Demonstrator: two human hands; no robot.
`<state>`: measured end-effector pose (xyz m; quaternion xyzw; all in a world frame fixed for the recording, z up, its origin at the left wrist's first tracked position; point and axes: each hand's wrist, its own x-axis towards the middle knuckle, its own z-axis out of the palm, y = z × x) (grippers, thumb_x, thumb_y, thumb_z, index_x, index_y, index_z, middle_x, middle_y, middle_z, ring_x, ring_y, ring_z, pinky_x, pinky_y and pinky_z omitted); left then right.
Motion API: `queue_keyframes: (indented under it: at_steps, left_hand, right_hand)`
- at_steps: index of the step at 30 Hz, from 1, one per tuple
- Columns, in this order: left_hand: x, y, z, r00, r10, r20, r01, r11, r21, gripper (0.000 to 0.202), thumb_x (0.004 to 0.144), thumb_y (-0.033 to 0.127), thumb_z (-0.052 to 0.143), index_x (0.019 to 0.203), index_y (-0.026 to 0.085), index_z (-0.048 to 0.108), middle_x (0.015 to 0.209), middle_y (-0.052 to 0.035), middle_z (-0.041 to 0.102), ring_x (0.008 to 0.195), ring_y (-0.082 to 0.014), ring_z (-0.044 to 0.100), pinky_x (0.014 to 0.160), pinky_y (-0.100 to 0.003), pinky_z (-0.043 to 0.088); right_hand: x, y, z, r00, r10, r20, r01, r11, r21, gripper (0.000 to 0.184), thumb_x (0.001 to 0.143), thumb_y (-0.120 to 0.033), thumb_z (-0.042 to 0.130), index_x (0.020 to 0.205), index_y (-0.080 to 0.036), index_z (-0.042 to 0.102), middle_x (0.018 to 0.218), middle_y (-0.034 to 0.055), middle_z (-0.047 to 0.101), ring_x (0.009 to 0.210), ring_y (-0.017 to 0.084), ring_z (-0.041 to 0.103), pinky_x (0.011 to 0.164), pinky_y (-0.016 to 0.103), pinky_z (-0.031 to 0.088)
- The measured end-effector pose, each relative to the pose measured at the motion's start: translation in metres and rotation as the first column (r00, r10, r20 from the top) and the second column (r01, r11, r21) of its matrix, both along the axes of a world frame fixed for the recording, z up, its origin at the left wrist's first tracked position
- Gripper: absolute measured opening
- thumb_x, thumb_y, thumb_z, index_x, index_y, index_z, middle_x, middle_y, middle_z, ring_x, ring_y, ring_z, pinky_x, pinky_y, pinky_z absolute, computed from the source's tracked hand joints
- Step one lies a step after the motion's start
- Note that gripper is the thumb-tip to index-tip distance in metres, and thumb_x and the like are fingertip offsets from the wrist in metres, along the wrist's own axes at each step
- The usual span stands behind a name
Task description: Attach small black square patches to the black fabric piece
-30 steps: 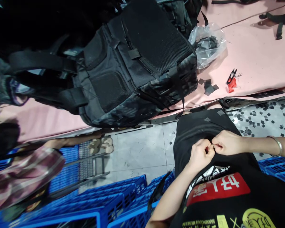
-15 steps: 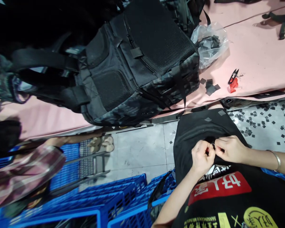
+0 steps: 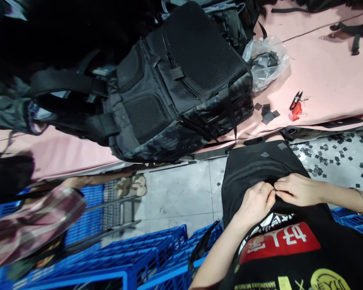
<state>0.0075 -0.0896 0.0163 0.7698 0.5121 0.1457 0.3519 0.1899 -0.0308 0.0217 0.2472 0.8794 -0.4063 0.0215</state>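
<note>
My left hand (image 3: 258,202) and my right hand (image 3: 297,189) meet fingertip to fingertip over my lap. Both are closed in a pinch, with a tiny dark bit between them that is too small to name. Under them lies the black cloth (image 3: 245,169) over my legs, with a couple of small dark squares (image 3: 264,154) resting on it. Ahead, on the pink-covered table (image 3: 326,76), lies a large black backpack (image 3: 157,108), its padded mesh side up. Neither hand touches it.
Right of the backpack are a clear plastic bag (image 3: 268,64) of dark squares, loose squares (image 3: 268,114) and black thread snips (image 3: 295,100) by a red scrap (image 3: 295,111). Blue crates (image 3: 157,245) stand at lower left, near a person's plaid sleeve (image 3: 48,213). Dark squares litter the floor (image 3: 181,193).
My fingers have flattened and drawn closer together at the pinch; the gap inside my left hand's curl no longer shows. The view has shifted slightly. The backpack stays in place.
</note>
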Motion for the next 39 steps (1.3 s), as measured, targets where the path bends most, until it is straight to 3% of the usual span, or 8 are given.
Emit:
queue_keyframes:
  at_steps: [6,11,15,20,24,27,33,39]
  left_hand:
    - [-0.005,0.001,0.017,0.984,-0.175,-0.039,0.178,0.979,0.101,0.019,0.086,0.02,0.036,0.074,0.017,0.051,0.067,-0.0022,0.051,0.058,-0.0129,0.05,0.055,-0.024,0.041]
    - [-0.01,-0.009,0.018,0.957,-0.28,0.073,0.271,0.956,0.112,0.021,0.085,0.02,0.039,0.069,0.017,0.052,0.062,-0.0006,0.05,0.054,-0.0097,0.045,0.052,-0.021,0.037]
    - [-0.011,-0.027,0.013,0.93,-0.164,0.329,0.15,0.986,0.069,0.022,0.082,0.017,0.043,0.062,0.016,0.051,0.058,-0.0001,0.05,0.051,-0.0077,0.043,0.049,-0.019,0.034]
    - [-0.005,-0.029,0.01,0.796,0.411,0.445,-0.342,0.911,-0.23,0.02,0.082,0.025,0.049,0.066,0.015,0.056,0.059,-0.0012,0.053,0.055,-0.0091,0.047,0.053,-0.021,0.038]
    - [0.004,-0.016,-0.007,0.485,0.737,0.47,-0.537,0.676,-0.505,0.024,0.079,0.037,0.054,0.071,0.015,0.056,0.059,0.0019,0.049,0.048,-0.0057,0.038,0.046,-0.019,0.033]
    - [0.007,-0.008,-0.017,0.345,0.803,0.487,-0.537,0.594,-0.599,0.028,0.076,0.042,0.056,0.079,0.015,0.057,0.062,0.0019,0.051,0.045,-0.0039,0.032,0.042,-0.018,0.028]
    - [0.006,0.008,-0.01,0.528,0.725,0.442,-0.568,0.689,-0.451,0.031,0.074,0.04,0.06,0.093,0.016,0.059,0.076,-0.0003,0.057,0.054,-0.0063,0.04,0.053,-0.021,0.037]
    - [-0.002,0.013,-0.017,0.601,0.699,0.387,-0.576,0.715,-0.396,0.022,0.077,0.036,0.056,0.08,0.015,0.06,0.065,0.0011,0.056,0.058,-0.0087,0.046,0.058,-0.022,0.04]
  right_hand:
    - [-0.002,0.012,0.009,0.979,0.161,-0.124,-0.18,0.97,-0.165,0.03,0.091,-0.027,0.037,0.073,-0.016,0.058,0.066,0.0016,0.06,0.061,0.012,0.056,0.06,0.023,0.037]
    - [-0.002,0.005,0.017,0.932,0.282,-0.227,-0.309,0.947,-0.093,0.032,0.091,-0.024,0.036,0.066,-0.018,0.055,0.062,0.0005,0.058,0.055,0.011,0.051,0.056,0.023,0.034]
    - [0.006,-0.004,0.022,0.897,0.335,-0.287,-0.371,0.926,-0.077,0.033,0.091,-0.02,0.034,0.062,-0.019,0.05,0.057,-0.0006,0.054,0.054,0.01,0.048,0.056,0.024,0.033]
    - [0.005,-0.012,0.015,0.962,-0.124,-0.244,0.084,0.983,-0.166,0.032,0.091,-0.026,0.034,0.066,-0.018,0.053,0.062,0.0018,0.055,0.058,0.011,0.051,0.057,0.022,0.037]
    - [-0.013,-0.014,0.005,0.852,-0.496,-0.165,0.448,0.855,-0.26,0.027,0.089,-0.029,0.037,0.071,-0.017,0.054,0.063,0.0013,0.057,0.054,0.011,0.054,0.053,0.021,0.04]
    - [-0.03,-0.015,-0.002,0.746,-0.652,-0.135,0.608,0.75,-0.262,0.025,0.087,-0.029,0.04,0.067,-0.018,0.052,0.055,-0.001,0.055,0.05,0.011,0.054,0.051,0.021,0.042]
    - [-0.045,-0.021,-0.02,0.764,-0.617,-0.188,0.645,0.73,0.228,0.017,0.082,-0.019,0.041,0.073,-0.018,0.057,0.068,0.0039,0.059,0.061,0.013,0.054,0.059,0.022,0.042]
    - [-0.042,-0.015,-0.017,0.804,-0.571,-0.166,0.595,0.772,0.225,0.02,0.083,-0.019,0.04,0.069,-0.018,0.055,0.063,0.0015,0.054,0.057,0.011,0.051,0.056,0.021,0.039]
